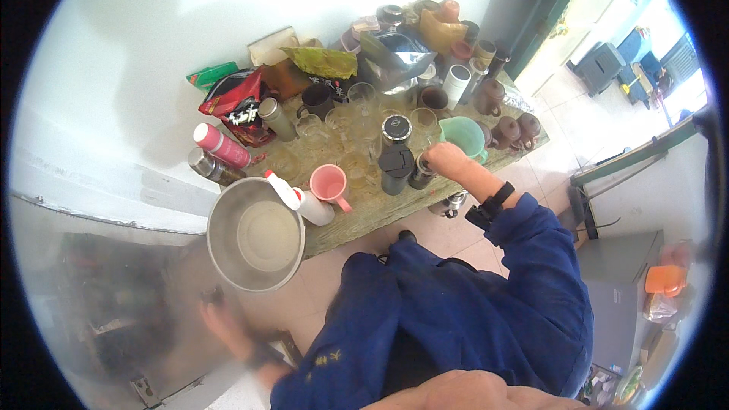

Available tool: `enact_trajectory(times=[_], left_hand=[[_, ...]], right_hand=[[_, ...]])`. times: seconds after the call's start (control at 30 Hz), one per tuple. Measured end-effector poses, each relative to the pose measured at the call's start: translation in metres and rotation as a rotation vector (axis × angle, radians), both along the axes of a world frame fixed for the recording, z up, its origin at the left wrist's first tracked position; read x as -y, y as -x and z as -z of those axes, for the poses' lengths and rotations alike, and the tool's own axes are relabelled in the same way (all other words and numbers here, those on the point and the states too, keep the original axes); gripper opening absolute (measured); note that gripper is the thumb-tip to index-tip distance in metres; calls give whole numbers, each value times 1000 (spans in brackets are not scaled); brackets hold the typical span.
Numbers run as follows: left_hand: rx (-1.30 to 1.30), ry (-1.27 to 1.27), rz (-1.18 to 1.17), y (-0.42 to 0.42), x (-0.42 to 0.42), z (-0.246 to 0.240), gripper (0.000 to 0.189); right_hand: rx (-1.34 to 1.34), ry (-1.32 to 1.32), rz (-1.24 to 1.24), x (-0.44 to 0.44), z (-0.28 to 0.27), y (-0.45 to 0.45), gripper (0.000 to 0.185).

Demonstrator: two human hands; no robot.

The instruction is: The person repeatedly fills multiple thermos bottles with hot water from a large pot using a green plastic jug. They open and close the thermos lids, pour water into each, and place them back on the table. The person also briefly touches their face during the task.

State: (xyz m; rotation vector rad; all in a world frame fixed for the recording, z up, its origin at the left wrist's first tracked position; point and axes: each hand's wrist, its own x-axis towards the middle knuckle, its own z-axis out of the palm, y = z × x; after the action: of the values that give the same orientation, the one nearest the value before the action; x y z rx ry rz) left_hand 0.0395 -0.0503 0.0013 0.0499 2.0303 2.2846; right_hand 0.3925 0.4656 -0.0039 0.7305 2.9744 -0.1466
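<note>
My right hand (451,160) reaches over the front edge of a wooden table (347,226). Its fingers close on the top of a dark tumbler (421,175); the hand hides part of the rim. Just left of it stand a black-lidded cup (396,169) and a flask with a dark round lid (397,128). A pale green plastic jug (464,135) is right behind the hand. At the lower left, below a large metal basin (256,234), my left hand (223,323) holds a small dark object (212,295), perhaps a lid. Haze blurs it there.
A pink mug (328,183) and a white spray bottle (312,205) stand beside the basin. Several glass cups (357,169), pink and metal flasks (222,145), bags (239,103) and brown lidded cups (506,131) crowd the table. A metal kettle (450,205) is below its edge.
</note>
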Motion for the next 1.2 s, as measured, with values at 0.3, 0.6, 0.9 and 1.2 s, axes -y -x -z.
enact_trajectory(times=[0.3,0.6,0.9,1.2], left_hand=[[64,-69,8,12,10,14,42],[17,17,-1,13,11,14,40],[58,-87,31,15,9,15,38],[-8,-76,71,13,8,12,38]], right_hand=[[-18,-1,-20,2,-2,-2,9],[-56,47,-62,-2,2,-3,8],[-76,91,-32,4,-7,-4,9],[-59,-13,-71,1,-4,-4,10]])
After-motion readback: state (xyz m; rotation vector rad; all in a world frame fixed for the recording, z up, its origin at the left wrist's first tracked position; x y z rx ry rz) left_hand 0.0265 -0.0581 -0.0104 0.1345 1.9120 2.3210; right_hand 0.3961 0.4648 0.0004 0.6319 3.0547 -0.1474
